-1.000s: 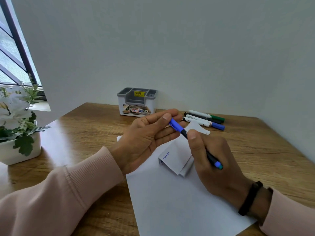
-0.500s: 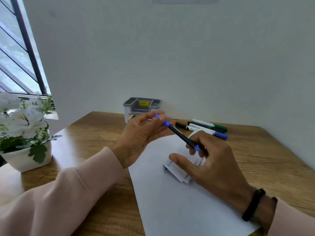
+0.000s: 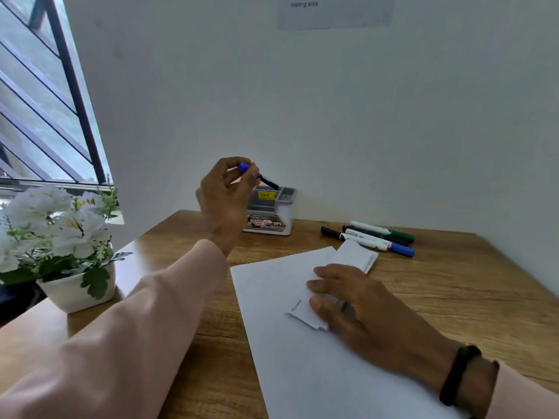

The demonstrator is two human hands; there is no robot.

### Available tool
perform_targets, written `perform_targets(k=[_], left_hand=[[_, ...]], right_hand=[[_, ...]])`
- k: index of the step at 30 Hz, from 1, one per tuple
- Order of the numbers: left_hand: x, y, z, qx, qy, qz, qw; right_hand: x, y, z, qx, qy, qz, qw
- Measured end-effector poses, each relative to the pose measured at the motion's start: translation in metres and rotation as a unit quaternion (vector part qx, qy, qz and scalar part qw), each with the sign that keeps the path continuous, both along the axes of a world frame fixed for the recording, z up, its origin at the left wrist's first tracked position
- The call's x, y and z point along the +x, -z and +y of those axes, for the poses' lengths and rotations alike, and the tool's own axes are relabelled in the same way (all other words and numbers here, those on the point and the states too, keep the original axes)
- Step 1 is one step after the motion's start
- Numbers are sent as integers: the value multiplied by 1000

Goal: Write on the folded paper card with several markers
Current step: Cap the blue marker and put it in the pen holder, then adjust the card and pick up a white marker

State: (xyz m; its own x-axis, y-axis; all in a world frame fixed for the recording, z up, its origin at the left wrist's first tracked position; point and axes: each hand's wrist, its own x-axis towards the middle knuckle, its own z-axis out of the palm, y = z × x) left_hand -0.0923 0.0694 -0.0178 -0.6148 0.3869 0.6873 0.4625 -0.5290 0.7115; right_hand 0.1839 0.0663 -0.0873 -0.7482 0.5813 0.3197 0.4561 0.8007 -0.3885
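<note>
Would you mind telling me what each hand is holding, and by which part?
The left hand pinches the blue-capped black marker near its cap end. The right hand grips nothing; it rests on the folded white paper card.

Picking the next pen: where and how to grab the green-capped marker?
Pinch the green-capped marker mid-barrel on its white section, coming from above on the wall side. It lies flat, farthest back in the row, another marker tight against its near side. The right hand is nearest.

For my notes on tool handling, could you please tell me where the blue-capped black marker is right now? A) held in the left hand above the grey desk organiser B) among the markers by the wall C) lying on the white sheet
A: the left hand pinches the blue-capped black marker over the grey desk organiser.
</note>
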Motion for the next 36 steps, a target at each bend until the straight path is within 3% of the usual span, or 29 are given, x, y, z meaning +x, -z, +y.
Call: perform_targets(k=[3,17,20,22,24,25,27,30,32,36], left_hand=[[2,5,13,-10,-25,50,998],[3,26,27,-159,-126,192,960],[5,23,27,-191,-141,181,954],[10,19,20,-184,-156,181,953],[21,15,6,-135,-173,255,942],[28,15,-3,-118,-153,308,931],[41,21,-23,-164,-18,397,903],[54,33,-46,-382,198,435,791],[57,40,-52,-470,230,428,737],[70,38,-56,-465,230,461,721]], right_hand=[[0,1,1,-7,-9,-40,999],[2,2,1,1,-12,-38,999],[2,2,2,-12,-3,-22,1000],[2,3,4,-15,-1,-19,1000],[4,1,8,-19,-4,-17,1000],[5,1,11,-19,-9,-14,1000],[9,-2,18,-17,-17,-10,1000],[19,-9,27,-9,-15,-15,1000],[26,-16,34,-20,-3,-8,1000],[36,-26,43,-90,-7,2,996]])
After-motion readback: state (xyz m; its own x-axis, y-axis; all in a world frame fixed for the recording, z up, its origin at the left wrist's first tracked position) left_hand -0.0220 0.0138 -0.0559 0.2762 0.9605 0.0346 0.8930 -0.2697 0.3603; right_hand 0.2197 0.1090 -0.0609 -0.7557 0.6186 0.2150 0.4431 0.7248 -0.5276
